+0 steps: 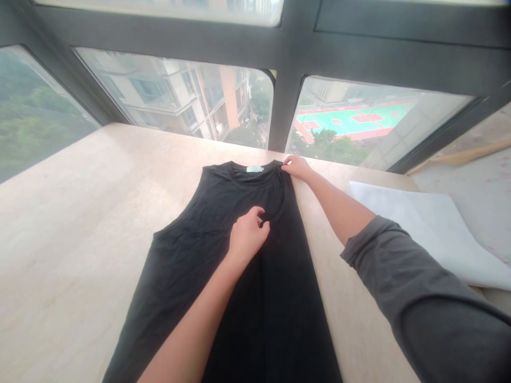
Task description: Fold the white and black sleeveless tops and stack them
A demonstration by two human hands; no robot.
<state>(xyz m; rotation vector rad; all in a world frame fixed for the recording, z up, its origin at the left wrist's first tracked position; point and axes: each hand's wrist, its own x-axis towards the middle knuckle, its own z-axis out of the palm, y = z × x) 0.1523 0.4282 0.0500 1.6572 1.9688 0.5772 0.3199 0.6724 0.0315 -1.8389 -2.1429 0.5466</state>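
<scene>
A black sleeveless top lies spread on the pale stone ledge, its neckline toward the window and a small label inside the collar. The right side of the top is folded inward over the front, with the curved armhole edge lying near the chest. My right hand pinches the cloth at the right shoulder corner. Over the chest, close to the folded armhole edge, is my left hand, thumb and forefinger apart and the other fingers curled. No cloth shows between them.
The stone ledge runs up to grey-framed windows at the back and left. On the right lies a white sheet-like item, beside my right forearm. Outside, buildings, trees and a green sports court are visible below.
</scene>
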